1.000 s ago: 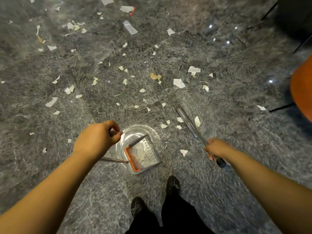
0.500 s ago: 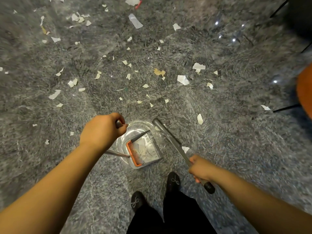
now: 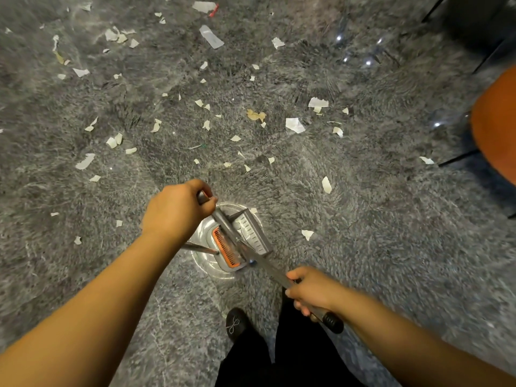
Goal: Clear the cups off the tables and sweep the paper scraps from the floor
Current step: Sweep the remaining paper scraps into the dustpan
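Note:
Several white paper scraps [image 3: 294, 125] lie scattered over the grey marbled floor [image 3: 363, 219] ahead of me. My left hand [image 3: 174, 210] is closed on the upright handle of a grey dustpan [image 3: 251, 233] with an orange comb edge [image 3: 223, 251], standing just in front of my feet. My right hand [image 3: 310, 291] grips the broom handle [image 3: 272, 268] near its black end cap. The broom's shaft crosses over the dustpan and its head is hidden behind it. One scrap [image 3: 307, 234] lies just right of the pan.
My black shoes [image 3: 236, 325] and trousers stand at the bottom centre. An orange round seat [image 3: 497, 127] sits at the right edge, with dark furniture legs beside it. A dark object fills the top right corner. A red-tipped scrap [image 3: 213, 10] lies far ahead.
My right hand has pulled the broom from the right in toward the dustpan, dragging scraps with it. The dustpan has tilted slightly; my left hand has stayed on its handle.

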The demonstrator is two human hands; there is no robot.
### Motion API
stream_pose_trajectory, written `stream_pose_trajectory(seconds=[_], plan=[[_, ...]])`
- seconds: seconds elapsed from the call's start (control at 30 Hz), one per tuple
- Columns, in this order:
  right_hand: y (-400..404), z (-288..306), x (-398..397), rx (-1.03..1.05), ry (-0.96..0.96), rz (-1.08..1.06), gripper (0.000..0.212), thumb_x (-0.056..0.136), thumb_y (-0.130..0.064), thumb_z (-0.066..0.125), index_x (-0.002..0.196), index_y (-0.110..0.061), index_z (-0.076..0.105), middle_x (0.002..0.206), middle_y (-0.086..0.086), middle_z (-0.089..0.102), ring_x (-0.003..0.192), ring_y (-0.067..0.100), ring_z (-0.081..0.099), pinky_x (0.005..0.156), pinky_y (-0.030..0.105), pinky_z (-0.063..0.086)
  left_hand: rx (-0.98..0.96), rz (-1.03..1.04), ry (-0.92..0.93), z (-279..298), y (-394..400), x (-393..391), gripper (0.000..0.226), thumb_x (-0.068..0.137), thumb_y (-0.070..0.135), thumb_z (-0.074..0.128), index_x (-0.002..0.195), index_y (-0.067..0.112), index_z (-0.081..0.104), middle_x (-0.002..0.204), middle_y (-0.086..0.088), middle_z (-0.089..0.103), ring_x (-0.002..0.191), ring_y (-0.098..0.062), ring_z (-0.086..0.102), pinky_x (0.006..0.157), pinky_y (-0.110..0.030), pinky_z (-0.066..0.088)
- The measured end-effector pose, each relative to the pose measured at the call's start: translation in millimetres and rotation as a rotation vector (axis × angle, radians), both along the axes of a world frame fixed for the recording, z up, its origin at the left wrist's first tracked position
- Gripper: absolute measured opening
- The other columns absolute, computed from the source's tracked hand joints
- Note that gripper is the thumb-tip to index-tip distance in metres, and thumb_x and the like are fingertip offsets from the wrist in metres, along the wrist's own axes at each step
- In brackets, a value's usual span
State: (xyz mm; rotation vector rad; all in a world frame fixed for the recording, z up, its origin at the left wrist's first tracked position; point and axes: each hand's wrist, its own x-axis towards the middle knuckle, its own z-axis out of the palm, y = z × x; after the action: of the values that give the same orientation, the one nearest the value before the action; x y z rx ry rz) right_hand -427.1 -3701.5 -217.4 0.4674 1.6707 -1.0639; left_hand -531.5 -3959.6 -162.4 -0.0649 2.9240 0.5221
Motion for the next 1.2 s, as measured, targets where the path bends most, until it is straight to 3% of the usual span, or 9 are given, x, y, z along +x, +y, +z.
stream_pose_trajectory(seconds=[0.07,0.23,0.4,0.47,0.7,1.0,1.2], plan=[[1,5,8,-0.003,0.024,-0.035,0.028,0.094,-0.002,0.053,0.122,-0.003,0.05,0.064,0.006,0.051,0.031,0.006,0.045,0.035,0.017,0.037,0.012,0.003,0.002,2,-4,3,0.011,0.087,0.044,0.067,0.089,0.034,0.064,0.078,0.005,0.069,0.069,-0.02,0.061,0.054,-0.028,0.043],[13,7,24,-0.003,0.008,-0.239,0.021,0.094,-0.003,0.053,0.108,-0.018,0.049,0.056,0.007,0.05,0.031,0.01,0.045,0.041,0.02,0.036,0.037,0.003,0.011,2,-15,12,0.012,0.084,0.043,0.071,0.083,0.036,0.061,0.066,0.016,0.057,0.064,-0.016,0.056,0.054,-0.026,0.038],[28,7,30,0.046,0.06,-0.377,0.025,0.093,0.002,0.051,0.118,0.003,0.051,0.059,0.01,0.049,0.036,0.014,0.043,0.042,0.024,0.033,0.025,-0.003,0.039,5,-12,2,0.012,0.082,0.044,0.071,0.082,0.035,0.062,0.068,0.014,0.058,0.067,-0.017,0.056,0.059,-0.028,0.039],[40,7,26,0.073,0.086,-0.397,0.029,0.093,0.002,0.051,0.122,0.008,0.049,0.058,0.01,0.048,0.032,0.012,0.043,0.037,0.019,0.033,0.013,-0.016,0.059,9,-10,-5,0.012,0.082,0.043,0.072,0.082,0.035,0.063,0.067,0.014,0.057,0.067,-0.016,0.053,0.059,-0.028,0.039],[82,0,13,0.141,0.104,-0.506,0.032,0.092,0.004,0.052,0.123,0.002,0.048,0.055,0.01,0.05,0.031,0.013,0.044,0.032,0.016,0.034,-0.007,-0.014,0.034,16,-16,-13,0.012,0.083,0.044,0.071,0.081,0.035,0.063,0.074,0.008,0.066,0.07,-0.02,0.061,0.059,-0.031,0.046],[111,-21,-2,0.251,0.036,-0.429,0.007,0.091,0.003,0.051,0.097,-0.001,0.051,0.062,0.013,0.047,0.038,0.017,0.044,0.033,0.017,0.034,-0.043,0.014,-0.001,20,-21,-18,0.012,0.083,0.042,0.072,0.083,0.033,0.065,0.079,0.003,0.068,0.07,-0.023,0.062,0.06,-0.032,0.048],[88,-40,-18,0.228,0.028,-0.334,0.015,0.089,0.004,0.05,0.08,-0.009,0.05,0.052,0.008,0.05,0.036,0.016,0.046,0.037,0.018,0.035,-0.069,0.081,-0.026,13,-35,-20,0.015,0.083,0.045,0.072,0.08,0.034,0.062,0.075,0.004,0.067,0.067,-0.021,0.061,0.06,-0.032,0.049]])
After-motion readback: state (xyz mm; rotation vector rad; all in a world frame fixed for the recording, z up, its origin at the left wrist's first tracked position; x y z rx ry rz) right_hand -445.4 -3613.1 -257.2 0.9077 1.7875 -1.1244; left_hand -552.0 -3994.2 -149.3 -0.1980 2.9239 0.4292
